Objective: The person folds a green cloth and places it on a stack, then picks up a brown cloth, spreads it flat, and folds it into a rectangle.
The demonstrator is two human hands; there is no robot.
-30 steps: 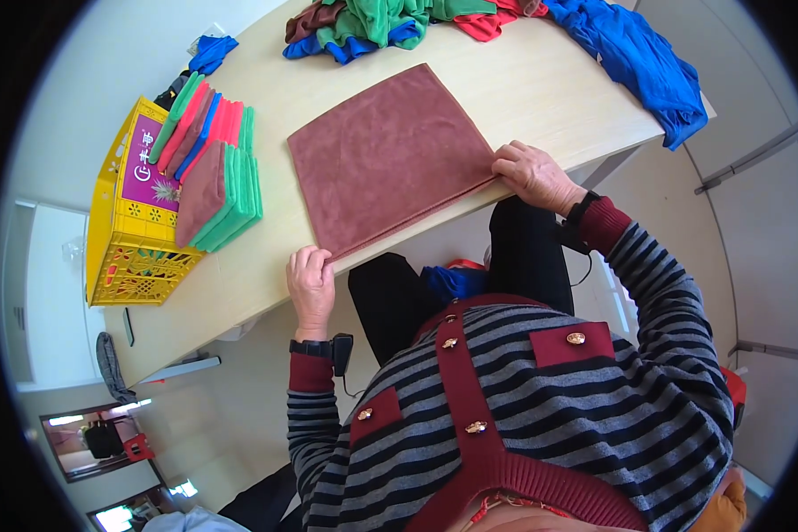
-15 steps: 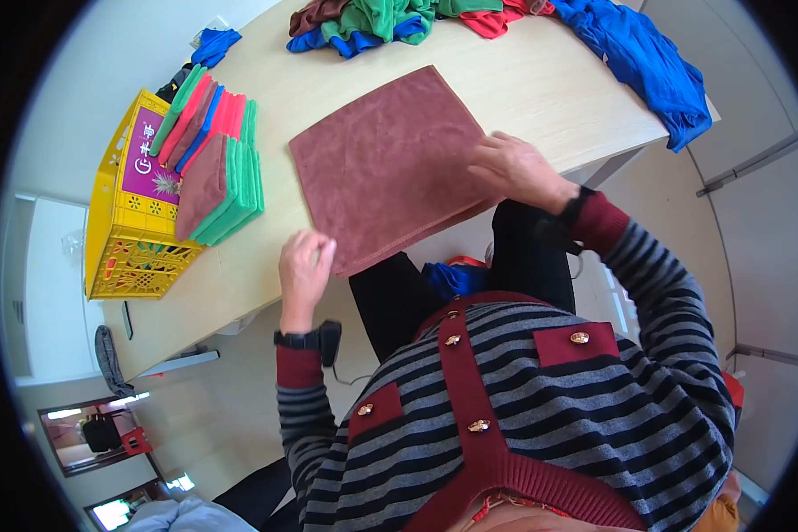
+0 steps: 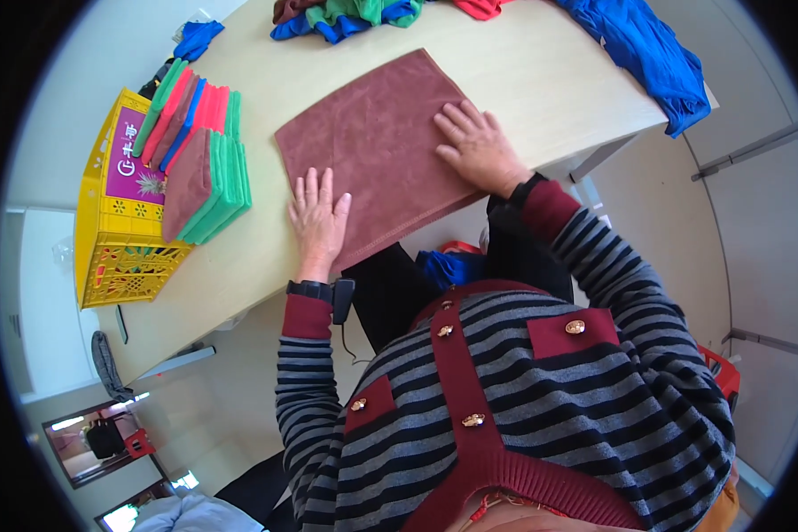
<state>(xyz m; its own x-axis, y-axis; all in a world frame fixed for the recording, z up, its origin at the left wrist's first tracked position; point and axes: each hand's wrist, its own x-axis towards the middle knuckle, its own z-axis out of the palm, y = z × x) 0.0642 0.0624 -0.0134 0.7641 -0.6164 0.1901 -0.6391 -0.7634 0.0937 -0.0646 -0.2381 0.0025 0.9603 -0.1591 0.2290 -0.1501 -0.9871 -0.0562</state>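
Observation:
A brown towel (image 3: 377, 146) lies spread in front of me, folded over into a rough square, its near edge hanging past the table edge above my lap. My left hand (image 3: 320, 215) rests flat on its left side, fingers spread. On the right side of the cloth lies my right hand (image 3: 479, 146), also flat with the fingers apart. Neither hand grips anything. Left of the towel, folded towels (image 3: 226, 191) in green, red, blue and brown stand in stacks against a yellow crate.
The yellow plastic crate (image 3: 142, 235) stands at the table's left side. Loose green and blue cloths (image 3: 350, 19) lie heaped at the far edge. A blue cloth (image 3: 643, 53) hangs over the right corner. A blue bundle (image 3: 198, 39) sits far left, a dark phone-like object (image 3: 121, 324) near left.
My left hand has come down from beside the towel onto its left side. My right hand has moved left from the towel's right edge and flattened on it.

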